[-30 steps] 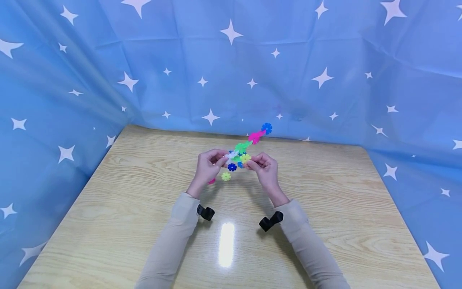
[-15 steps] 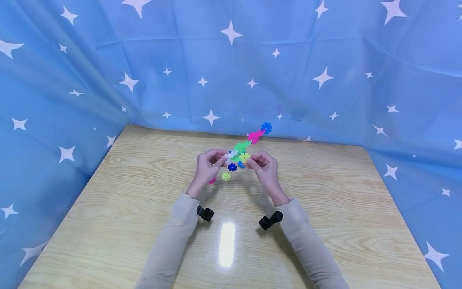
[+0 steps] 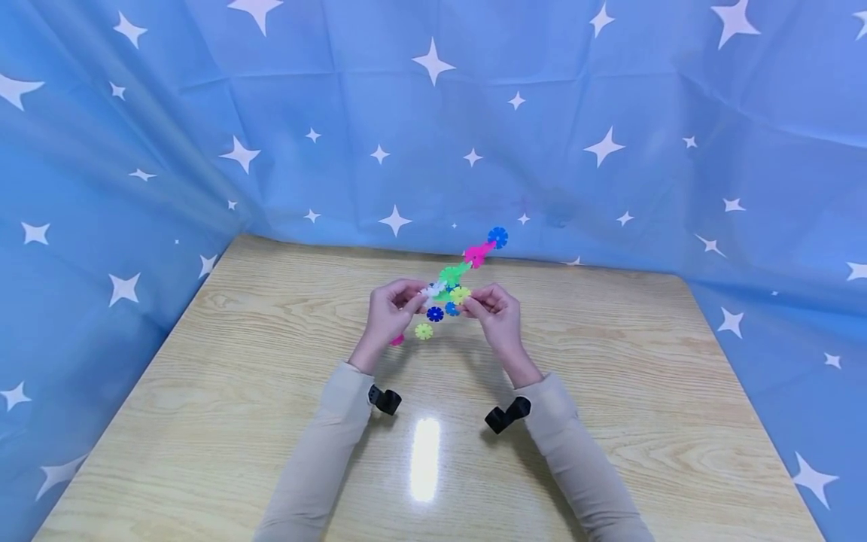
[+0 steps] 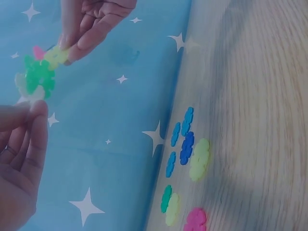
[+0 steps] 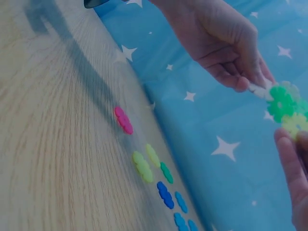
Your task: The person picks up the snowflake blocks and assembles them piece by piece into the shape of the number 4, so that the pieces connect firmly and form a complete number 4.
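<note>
Both hands hold up a chain of joined notched plastic discs above the table. My left hand [image 3: 393,310] pinches a white disc [image 5: 258,91] at the chain's near left end. With thumb and fingers, my right hand [image 3: 497,312] pinches a yellow disc [image 3: 460,295] that meets the green discs [image 4: 39,78]. From the green part the chain runs up and away to a pink disc [image 3: 474,257] and a blue disc [image 3: 497,238] at its far tip. Whether the yellow disc is fully slotted in, I cannot tell.
Several loose discs lie on the wooden table [image 3: 609,391] under the hands: a dark blue disc [image 4: 187,148], a yellow-green disc [image 4: 199,160], a pink disc [image 5: 123,120], a small green disc [image 5: 166,172] and lighter blue ones. A blue star-patterned curtain [image 3: 433,135] borders the table.
The chain's far end has shifted very slightly left. Both hands keep their grip in nearly the same place.
</note>
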`<state>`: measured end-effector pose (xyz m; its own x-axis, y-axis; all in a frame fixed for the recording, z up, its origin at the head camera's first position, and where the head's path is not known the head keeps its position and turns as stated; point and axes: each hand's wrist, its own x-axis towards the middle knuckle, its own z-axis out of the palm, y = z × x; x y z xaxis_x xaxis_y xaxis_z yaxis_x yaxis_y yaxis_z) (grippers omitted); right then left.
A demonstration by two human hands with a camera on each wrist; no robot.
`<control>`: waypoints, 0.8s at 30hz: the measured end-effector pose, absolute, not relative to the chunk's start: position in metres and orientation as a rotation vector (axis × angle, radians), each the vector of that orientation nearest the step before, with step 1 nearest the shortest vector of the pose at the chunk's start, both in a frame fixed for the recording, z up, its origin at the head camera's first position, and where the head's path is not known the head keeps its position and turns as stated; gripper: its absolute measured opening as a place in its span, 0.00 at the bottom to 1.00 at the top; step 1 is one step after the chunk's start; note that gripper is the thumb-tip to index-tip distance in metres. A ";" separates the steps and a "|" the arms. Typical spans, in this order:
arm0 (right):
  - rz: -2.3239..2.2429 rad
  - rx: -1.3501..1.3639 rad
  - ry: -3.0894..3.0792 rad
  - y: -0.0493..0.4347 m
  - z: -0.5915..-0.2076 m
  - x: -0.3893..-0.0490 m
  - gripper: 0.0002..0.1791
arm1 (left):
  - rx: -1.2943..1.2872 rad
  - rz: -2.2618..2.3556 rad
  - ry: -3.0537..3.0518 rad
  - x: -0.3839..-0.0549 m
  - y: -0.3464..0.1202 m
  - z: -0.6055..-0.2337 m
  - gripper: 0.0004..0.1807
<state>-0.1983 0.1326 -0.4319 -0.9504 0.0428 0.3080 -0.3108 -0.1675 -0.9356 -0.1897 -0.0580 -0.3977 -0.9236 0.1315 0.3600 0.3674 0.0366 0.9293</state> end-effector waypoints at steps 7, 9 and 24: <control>2.229 0.344 -1.808 0.131 -0.435 -0.199 0.03 | -0.514 -2.024 -2.127 -0.190 -0.057 -0.399 0.08; 2.235 0.350 -1.805 0.131 -0.435 -0.199 0.05 | -0.525 -2.025 -2.128 -0.190 -0.057 -0.400 0.08; 2.298 0.365 -1.788 0.127 -0.437 -0.203 0.05 | -0.489 -2.044 -2.092 -0.191 -0.056 -0.403 0.07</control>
